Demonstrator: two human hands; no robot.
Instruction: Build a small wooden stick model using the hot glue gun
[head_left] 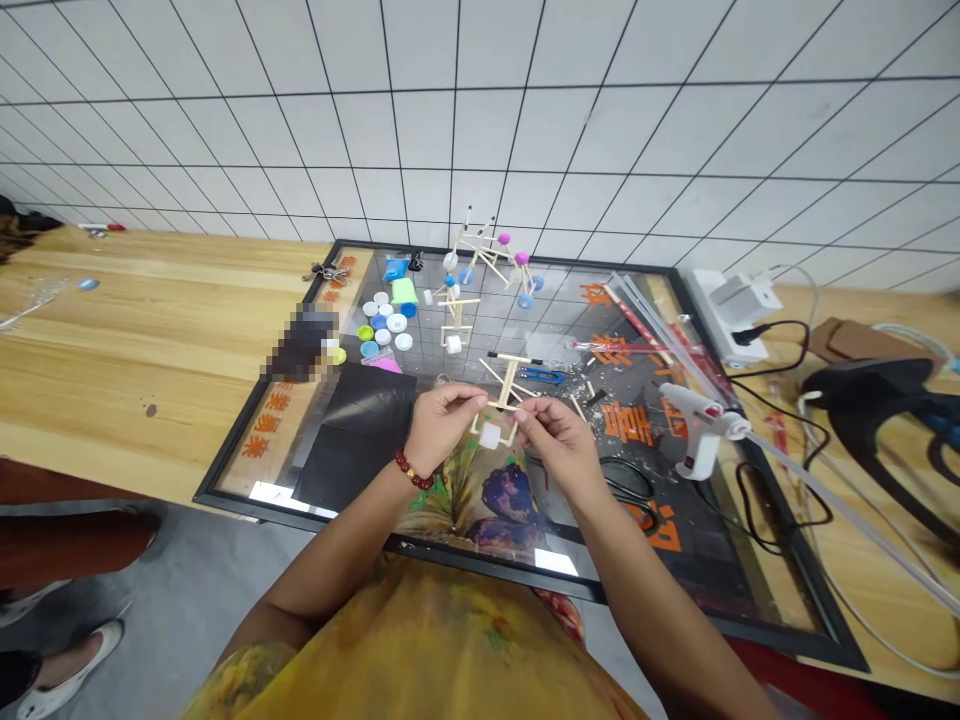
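Observation:
Between my two hands is a small frame of wooden sticks [508, 380], its long stem topped by a crossbar with black ends. A white roller [490, 436] sits in the frame's lower bracket. My left hand [444, 425] pinches the left end of the short crosspiece. At its right end, my right hand [556, 435] pinches with thumb and fingers. A similar stick model [454, 315] with a white roller stands beyond my hands. Behind it is a larger stick model [491, 255] with pink and blue pieces. Blue-handled pliers or cutters [543, 376] lie just past my right hand.
A white glue gun [697, 430] with its cable is at right, near a power strip [731, 310]. Several bottle caps [382, 322] and black sheets [360, 410] lie at left. Scraps and stick pieces litter the glass board [570, 320]. Another person's legs [67, 600] show at lower left.

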